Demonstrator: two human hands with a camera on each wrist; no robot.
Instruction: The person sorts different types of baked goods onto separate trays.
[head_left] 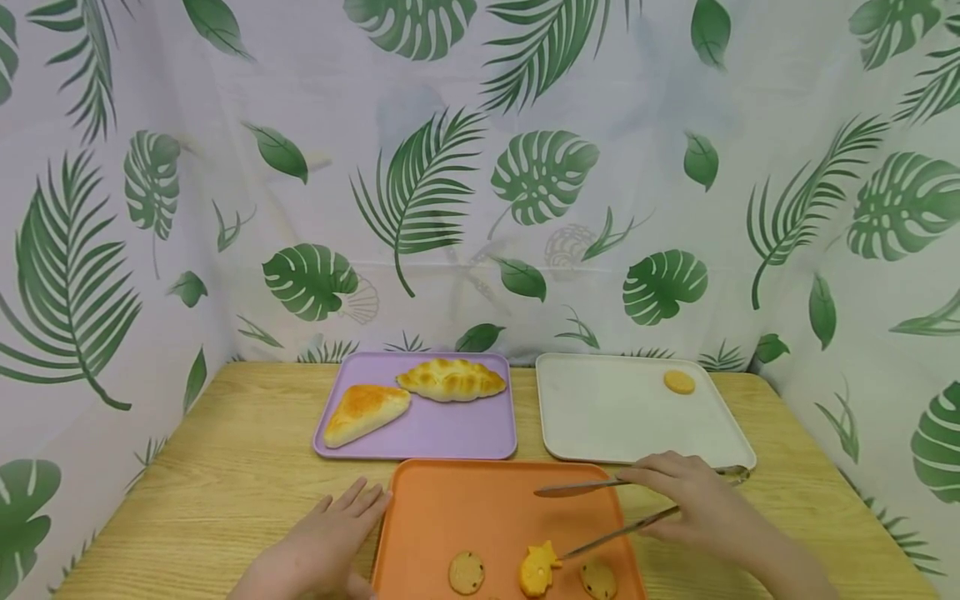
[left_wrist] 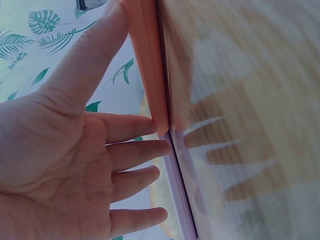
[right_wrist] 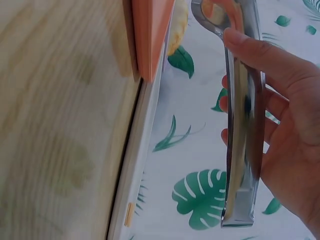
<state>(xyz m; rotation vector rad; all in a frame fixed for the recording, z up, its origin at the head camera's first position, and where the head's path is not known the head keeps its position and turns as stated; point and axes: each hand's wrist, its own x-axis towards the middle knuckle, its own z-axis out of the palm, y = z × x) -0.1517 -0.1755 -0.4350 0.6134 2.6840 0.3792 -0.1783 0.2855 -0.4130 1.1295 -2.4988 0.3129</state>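
My right hand (head_left: pixel 697 508) grips metal tongs (head_left: pixel 581 488), whose two arms stand apart above the right part of the orange tray (head_left: pixel 457 500). One tip of the tongs is close beside a yellow fish-shaped biscuit (head_left: pixel 536 572); whether they touch, I cannot tell. A round cookie with dark specks (head_left: pixel 467 573) lies left of it, another speckled cookie (head_left: pixel 599 578) to its right. With fingers extended, my left hand (head_left: pixel 330 537) rests at the tray's left edge, holding nothing. In the right wrist view, the thumb and fingers wrap the tongs (right_wrist: pixel 242 150).
Behind the orange tray stands a purple tray (head_left: pixel 457 432) with a triangular bread (head_left: pixel 366 413) and a braided bread (head_left: pixel 452 380). To its right, a white tray (head_left: pixel 600 417) bears one plain round biscuit (head_left: pixel 678 382). Leaf-print cloth (head_left: pixel 465 317) encloses the wooden table (head_left: pixel 202 483).
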